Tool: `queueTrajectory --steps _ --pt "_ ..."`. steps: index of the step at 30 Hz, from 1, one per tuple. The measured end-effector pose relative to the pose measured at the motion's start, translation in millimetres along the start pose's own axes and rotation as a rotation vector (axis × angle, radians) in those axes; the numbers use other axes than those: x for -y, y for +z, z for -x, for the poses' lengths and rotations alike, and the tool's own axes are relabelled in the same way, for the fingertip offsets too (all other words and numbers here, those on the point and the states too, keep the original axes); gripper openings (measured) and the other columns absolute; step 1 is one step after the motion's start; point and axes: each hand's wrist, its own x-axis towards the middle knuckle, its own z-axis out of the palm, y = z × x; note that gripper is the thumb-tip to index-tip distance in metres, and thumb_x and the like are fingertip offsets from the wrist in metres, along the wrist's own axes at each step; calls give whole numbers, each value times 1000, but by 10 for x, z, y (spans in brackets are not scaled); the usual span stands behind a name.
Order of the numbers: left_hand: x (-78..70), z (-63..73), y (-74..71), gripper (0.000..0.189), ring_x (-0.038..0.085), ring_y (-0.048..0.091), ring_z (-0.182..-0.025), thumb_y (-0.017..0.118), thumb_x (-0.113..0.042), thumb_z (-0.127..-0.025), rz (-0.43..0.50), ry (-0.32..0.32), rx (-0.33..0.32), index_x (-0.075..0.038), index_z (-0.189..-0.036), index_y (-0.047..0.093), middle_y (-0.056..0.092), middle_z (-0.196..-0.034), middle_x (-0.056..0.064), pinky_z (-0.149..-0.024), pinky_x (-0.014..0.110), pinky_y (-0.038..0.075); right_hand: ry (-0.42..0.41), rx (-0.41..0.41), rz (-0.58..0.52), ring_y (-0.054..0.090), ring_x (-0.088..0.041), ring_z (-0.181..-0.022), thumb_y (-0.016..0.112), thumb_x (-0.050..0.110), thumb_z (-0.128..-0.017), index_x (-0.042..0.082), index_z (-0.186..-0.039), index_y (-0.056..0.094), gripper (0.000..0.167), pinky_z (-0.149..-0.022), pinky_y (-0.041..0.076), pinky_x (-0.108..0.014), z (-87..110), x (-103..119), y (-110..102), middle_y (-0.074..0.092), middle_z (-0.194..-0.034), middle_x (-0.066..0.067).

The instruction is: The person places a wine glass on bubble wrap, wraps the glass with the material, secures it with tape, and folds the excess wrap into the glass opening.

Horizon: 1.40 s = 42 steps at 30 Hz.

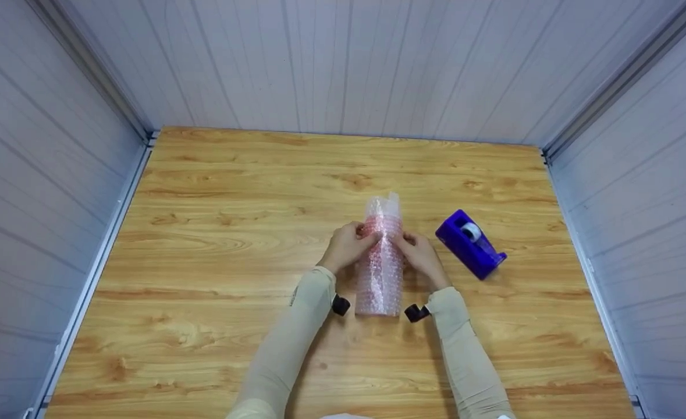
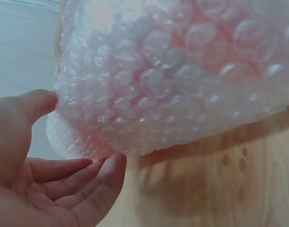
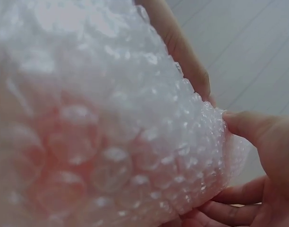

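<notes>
A roll of bubble wrap (image 1: 379, 279) lies lengthwise on the table, with something pink or red showing through it. My left hand (image 1: 347, 247) grips its left side, the thumb on top and the fingers curled beneath, as the left wrist view of the bubble wrap (image 2: 135, 94) shows. From the other side my right hand (image 1: 422, 256) holds the roll, thumb on top and fingers under its edge; the bubble wrap (image 3: 135, 142) fills much of the right wrist view. What is wrapped inside cannot be made out.
A blue tape dispenser (image 1: 471, 244) with a roll of tape stands to the right of my right hand. The wood-grain table (image 1: 232, 192) is bordered by pale panel walls (image 1: 319, 64) at the back and on both sides.
</notes>
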Motion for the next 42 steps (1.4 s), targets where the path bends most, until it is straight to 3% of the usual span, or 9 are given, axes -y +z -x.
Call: queueTrajectory --steps 3,8,15,22,31,37,42 --pt "-63 7 -24 61 23 67 -103 69 -36 -94 29 29 -15 4 -137 54 66 -121 16 -85 32 55 -79 -22 25 60 -30 -110 63 43 -98 -5 -138 53 63 -87 53 -37 25 59 -18 61 -128 -21" --pt "-176 30 -71 64 24 65 -103 71 -35 -94 104 94 -36 2 -142 50 62 -128 15 -81 30 56 -208 -90 26 60 -33 -111 68 35 -96 -3 -137 55 57 -90 52 -42 92 174 -46 60 -129 -21" --pt "-263 79 -118 66 25 63 -106 74 -37 -92 123 264 -100 -1 -143 50 59 -132 14 -83 30 56 -312 -152 -9 61 -32 -112 74 31 -92 0 -142 52 63 -91 51 -42 146 282 -59 59 -132 -19" --pt "-287 137 -123 67 25 59 -114 76 -32 -91 194 416 -158 -1 -143 47 54 -136 13 -85 29 55 -404 -150 -65 56 -34 -119 74 16 -93 -4 -147 43 66 -91 50 -39 199 367 -65 51 -140 -23" --pt "-297 198 -121 69 24 56 -119 79 -24 -88 213 556 -216 -5 -144 43 51 -136 12 -91 32 54 -526 -115 -157 50 -37 -125 75 1 -88 -10 -145 39 69 -104 42 -50 482 630 -30 48 -142 -26" --pt "-264 205 -112 71 23 55 -120 79 -21 -88 163 608 -246 -5 -147 42 51 -135 13 -93 33 53 -590 -129 -160 49 -36 -127 76 -2 -86 -7 -145 40 69 -106 40 -50 358 455 -10 48 -141 -23" --pt "-235 213 -114 73 25 54 -122 79 -24 -89 146 634 -259 -5 -148 41 49 -136 13 -94 34 52 -605 -140 -130 49 -36 -126 76 0 -86 -7 -145 40 70 -105 41 -51 436 515 3 50 -139 -24"
